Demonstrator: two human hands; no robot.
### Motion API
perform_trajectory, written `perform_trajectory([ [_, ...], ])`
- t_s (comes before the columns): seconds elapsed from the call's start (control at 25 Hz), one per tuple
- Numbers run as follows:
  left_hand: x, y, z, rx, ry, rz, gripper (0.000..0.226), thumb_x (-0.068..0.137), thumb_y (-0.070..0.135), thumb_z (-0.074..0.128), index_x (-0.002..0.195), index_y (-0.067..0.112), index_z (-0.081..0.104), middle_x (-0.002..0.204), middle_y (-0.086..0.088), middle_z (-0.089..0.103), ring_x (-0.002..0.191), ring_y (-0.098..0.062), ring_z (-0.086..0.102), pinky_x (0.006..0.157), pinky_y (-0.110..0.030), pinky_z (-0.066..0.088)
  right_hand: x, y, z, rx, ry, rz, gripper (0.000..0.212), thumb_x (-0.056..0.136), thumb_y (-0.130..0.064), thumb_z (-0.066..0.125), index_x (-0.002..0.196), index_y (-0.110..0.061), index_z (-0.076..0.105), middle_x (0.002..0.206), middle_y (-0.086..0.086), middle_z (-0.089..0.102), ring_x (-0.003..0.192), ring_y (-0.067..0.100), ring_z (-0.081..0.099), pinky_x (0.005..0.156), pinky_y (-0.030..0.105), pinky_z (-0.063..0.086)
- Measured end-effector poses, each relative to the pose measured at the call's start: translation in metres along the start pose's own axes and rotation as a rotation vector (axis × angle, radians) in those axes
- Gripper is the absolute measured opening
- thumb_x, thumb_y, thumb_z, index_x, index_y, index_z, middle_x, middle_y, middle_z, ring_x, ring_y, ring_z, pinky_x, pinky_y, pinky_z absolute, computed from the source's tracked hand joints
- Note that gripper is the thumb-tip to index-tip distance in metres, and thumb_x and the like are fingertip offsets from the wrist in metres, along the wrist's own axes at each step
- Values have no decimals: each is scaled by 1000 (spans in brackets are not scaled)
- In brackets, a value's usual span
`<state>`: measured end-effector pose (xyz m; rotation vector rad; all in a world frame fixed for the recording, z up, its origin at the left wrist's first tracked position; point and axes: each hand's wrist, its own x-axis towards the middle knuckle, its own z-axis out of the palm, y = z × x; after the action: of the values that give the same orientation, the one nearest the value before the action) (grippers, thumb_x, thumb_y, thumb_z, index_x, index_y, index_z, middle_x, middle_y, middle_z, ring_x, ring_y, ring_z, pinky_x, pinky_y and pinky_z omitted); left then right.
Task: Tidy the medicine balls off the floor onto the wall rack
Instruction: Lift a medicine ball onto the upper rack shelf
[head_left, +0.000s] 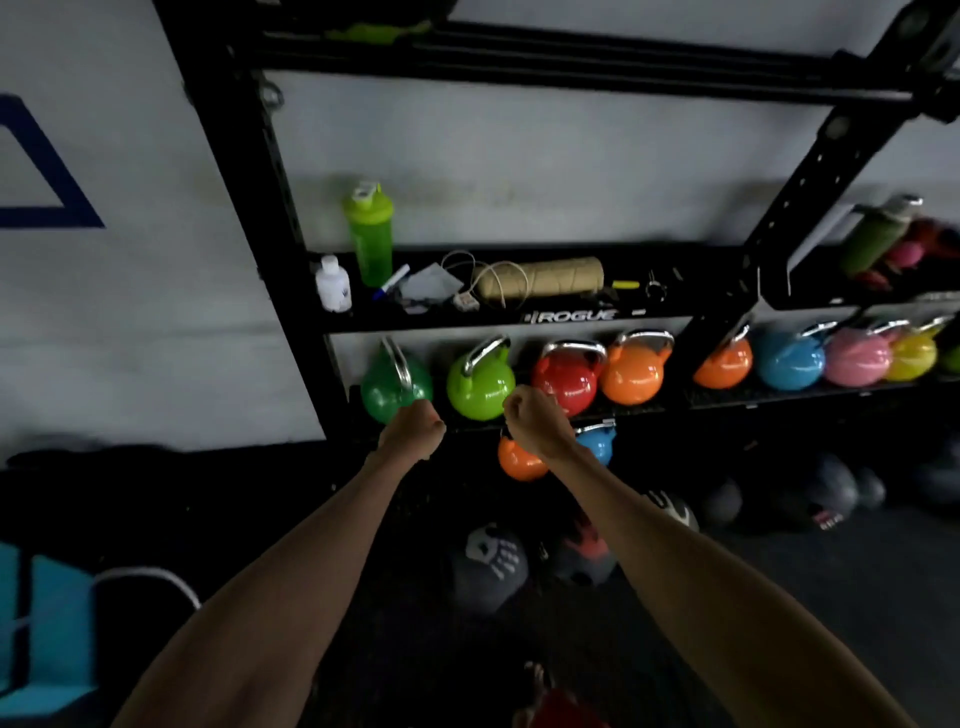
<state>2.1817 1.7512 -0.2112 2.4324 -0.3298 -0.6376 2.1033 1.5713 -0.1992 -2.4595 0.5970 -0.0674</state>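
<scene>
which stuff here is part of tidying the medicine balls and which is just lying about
For the job: grey handprint ball, red-and-black ball, dark balls further right, black wall rack.
Just lying about: kettlebells, green shaker bottle, white bottle, tan roll.

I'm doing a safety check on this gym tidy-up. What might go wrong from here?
1. The medicine balls lie in dim light under the rack, just below a small orange kettlebell; lifting one may knock it.
2. The left hand and right hand are curled close to the kettlebell shelf and a green kettlebell; knuckles may strike them.
3. A red object near the feet, too blurred to identify, may trip the person.
</scene>
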Motion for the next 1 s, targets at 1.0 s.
perform_trajectory([
  [1.0, 187, -250, 419, -259, -129, -637, 24, 103, 18, 47, 113, 2, 62, 99, -21, 69, 82, -29, 71, 71, -41, 62, 39, 449, 376, 277, -611, 916, 27, 102, -26, 47, 116, -8, 61, 102, 21, 70, 91, 35, 69, 82, 53, 59],
])
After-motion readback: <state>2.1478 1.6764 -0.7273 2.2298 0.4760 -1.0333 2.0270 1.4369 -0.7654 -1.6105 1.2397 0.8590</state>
